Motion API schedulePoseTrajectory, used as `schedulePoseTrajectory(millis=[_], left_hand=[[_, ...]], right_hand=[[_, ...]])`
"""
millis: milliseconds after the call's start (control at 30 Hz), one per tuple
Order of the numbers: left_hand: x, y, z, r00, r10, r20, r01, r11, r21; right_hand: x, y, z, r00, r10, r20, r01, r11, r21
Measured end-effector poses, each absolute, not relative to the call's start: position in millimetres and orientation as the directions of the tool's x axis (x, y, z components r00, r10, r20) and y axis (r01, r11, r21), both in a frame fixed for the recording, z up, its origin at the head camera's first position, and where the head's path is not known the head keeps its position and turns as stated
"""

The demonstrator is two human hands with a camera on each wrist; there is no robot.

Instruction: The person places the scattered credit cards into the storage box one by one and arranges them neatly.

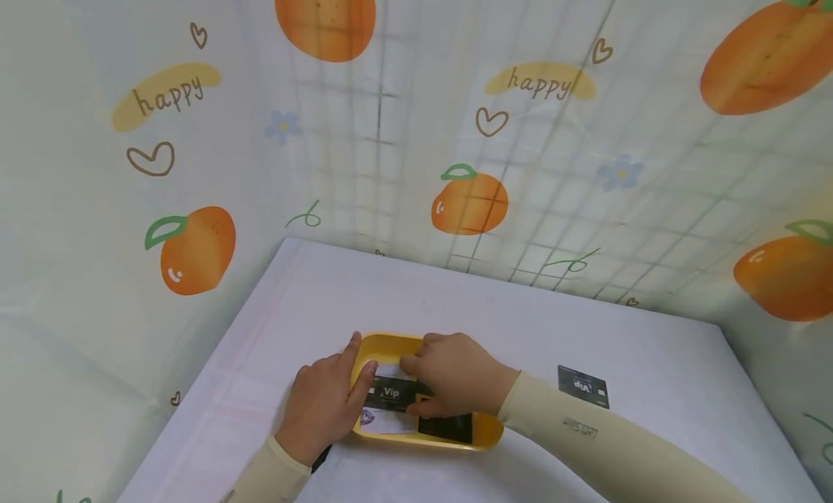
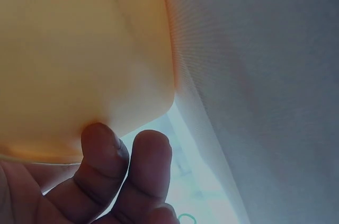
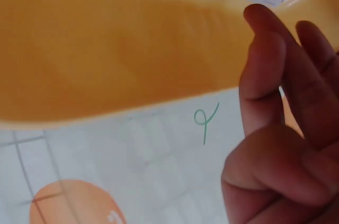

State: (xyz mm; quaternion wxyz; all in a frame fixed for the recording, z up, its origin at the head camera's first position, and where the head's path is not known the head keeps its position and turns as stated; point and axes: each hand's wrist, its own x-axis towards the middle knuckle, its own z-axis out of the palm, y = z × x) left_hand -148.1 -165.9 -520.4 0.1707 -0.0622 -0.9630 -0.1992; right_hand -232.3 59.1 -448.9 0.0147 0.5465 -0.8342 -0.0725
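My left hand [image 1: 323,402] grips the left end of a shallow yellow tray [image 1: 384,439], thumb over the rim. In the left wrist view, its fingers [image 2: 151,163] lie against the tray's outer wall [image 2: 90,49]. Reaching in from the right, my right hand [image 1: 449,373] bends its fingers down over the cards. Its thumb lies near the edge of a black Vip card [image 1: 390,392]; I cannot tell whether it pinches a card. Beside it is a black card with gold [image 1: 449,426], and underneath lies a white card [image 1: 389,422]. The right wrist view shows bent fingers [image 3: 265,65] at the tray wall.
Another black Vip card [image 1: 583,387] lies on the white table [image 1: 651,373], right of the tray beyond my right forearm. Something small and dark [image 1: 321,458] shows beside my left wrist. A curtain printed with oranges [image 1: 470,204] stands behind and at the sides.
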Motion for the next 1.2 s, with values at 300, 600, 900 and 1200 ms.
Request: schedulePoseTrajectory(millis=[300, 600, 900, 1200], left_hand=[[-145.1, -161.0, -517.8, -0.945, 0.03, 0.326, 0.154, 0.92, 0.361], [-144.0, -155.7, -519.9, -0.956, 0.002, 0.294, 0.112, 0.928, 0.356], [-139.7, -151.4, -515.6, -0.965, -0.011, 0.26, 0.091, 0.921, 0.378], [-138.3, -148.5, -514.4, -0.969, -0.018, 0.246, 0.08, 0.92, 0.384]], right_hand=[[-221.5, 106.6, -437.4, -0.498, -0.863, 0.081, -0.86, 0.504, 0.079], [-210.4, 185.5, -437.9, -0.685, -0.71, 0.161, -0.716, 0.697, 0.028], [-211.9, 282.1, -469.0, -0.836, -0.523, 0.168, -0.536, 0.843, -0.045], [-218.0, 349.9, -489.0, -0.943, -0.332, 0.007, -0.331, 0.939, -0.098]])
